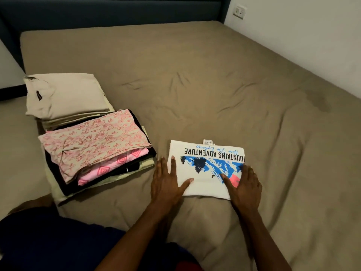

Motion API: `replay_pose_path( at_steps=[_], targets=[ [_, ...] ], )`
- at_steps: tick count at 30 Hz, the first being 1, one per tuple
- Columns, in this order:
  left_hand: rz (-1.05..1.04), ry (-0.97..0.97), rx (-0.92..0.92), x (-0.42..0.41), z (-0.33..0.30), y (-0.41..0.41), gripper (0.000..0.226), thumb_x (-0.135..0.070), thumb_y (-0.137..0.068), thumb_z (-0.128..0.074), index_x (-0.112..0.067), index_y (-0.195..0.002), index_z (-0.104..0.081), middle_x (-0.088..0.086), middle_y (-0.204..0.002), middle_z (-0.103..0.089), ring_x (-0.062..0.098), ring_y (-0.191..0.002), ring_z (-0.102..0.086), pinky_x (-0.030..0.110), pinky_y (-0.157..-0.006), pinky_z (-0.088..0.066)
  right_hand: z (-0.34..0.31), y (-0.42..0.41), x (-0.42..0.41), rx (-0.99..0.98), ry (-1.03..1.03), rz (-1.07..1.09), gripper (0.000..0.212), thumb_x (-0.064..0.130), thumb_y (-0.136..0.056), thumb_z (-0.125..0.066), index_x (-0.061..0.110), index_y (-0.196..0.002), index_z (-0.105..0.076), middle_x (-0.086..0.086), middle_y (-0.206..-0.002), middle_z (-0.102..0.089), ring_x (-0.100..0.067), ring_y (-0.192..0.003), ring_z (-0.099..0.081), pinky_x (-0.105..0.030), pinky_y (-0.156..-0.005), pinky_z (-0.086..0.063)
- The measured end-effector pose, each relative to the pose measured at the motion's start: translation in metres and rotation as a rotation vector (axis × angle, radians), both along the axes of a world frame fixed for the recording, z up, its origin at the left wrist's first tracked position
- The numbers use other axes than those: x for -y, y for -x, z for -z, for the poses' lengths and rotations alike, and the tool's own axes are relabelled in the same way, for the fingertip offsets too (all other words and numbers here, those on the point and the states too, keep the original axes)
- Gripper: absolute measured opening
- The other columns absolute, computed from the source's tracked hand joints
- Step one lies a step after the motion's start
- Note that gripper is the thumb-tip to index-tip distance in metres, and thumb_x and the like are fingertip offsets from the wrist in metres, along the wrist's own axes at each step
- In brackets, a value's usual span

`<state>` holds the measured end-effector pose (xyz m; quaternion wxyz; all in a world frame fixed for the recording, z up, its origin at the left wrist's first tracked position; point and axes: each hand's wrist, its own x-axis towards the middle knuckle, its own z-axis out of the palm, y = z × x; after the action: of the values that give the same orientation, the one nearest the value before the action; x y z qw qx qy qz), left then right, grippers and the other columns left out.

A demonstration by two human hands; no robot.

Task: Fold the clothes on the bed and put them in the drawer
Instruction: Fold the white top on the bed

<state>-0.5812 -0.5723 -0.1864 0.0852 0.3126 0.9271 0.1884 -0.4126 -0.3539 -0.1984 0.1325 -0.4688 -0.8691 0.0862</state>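
Folded white tee (pixel 203 171) lies flat on the bed (pixel 214 90), near the bed's near edge, about mid-width. Long axis runs left-right; print reads upside down from the camera, text toward the headboard (pixel 109 10), tag (pixel 208 142) sticking out at the far edge. Left hand (pixel 166 180) rests flat on the tee's left edge, fingers straight, thumb spread onto the fabric, gripping nothing. Right hand (pixel 244 184) lies flat on the tee's right edge, fingers straight, thumb on the print, also holding nothing. Toward the bed's left edge sit two folded stacks, touching: near stack (pixel 93 153) topped by a floral cloth over pink, black and pale green pieces; far stack (pixel 64 94) topped by a beige tee. Wall socket (pixel 239 11) beyond the bed's far right corner. No container in view.
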Motion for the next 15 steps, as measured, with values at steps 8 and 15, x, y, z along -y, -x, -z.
replay_pose_path(
  at_steps=[8, 15],
  targets=[
    [-0.374, -0.066, 0.186, -0.015, -0.036, -0.003, 0.063, -0.055, -0.1, -0.05, -0.006, -0.137, -0.042, 0.015, -0.128, -0.061, 0.034, -0.115, -0.06, 0.041, -0.089, -0.049, -0.031, 0.022, -0.025, -0.215, 0.332, 0.214, 0.065, 0.052, -0.091, -0.071, 0.002, -0.13, -0.058, -0.023, -0.126, -0.065, -0.043, -0.113, -0.063, -0.044, -0.091, -0.048],
    [-0.395, -0.361, 0.675, -0.032, -0.038, 0.049, 0.047, -0.053, -0.089, -0.07, -0.009, -0.106, -0.069, 0.007, -0.109, -0.074, 0.027, -0.095, -0.069, 0.035, -0.072, -0.052, -0.062, 0.034, -0.065, -0.466, 0.986, 0.253, 0.023, 0.024, -0.095, -0.068, 0.002, -0.095, -0.074, -0.015, -0.085, -0.079, -0.034, -0.071, -0.074, -0.039, -0.073, -0.056]
  ],
)
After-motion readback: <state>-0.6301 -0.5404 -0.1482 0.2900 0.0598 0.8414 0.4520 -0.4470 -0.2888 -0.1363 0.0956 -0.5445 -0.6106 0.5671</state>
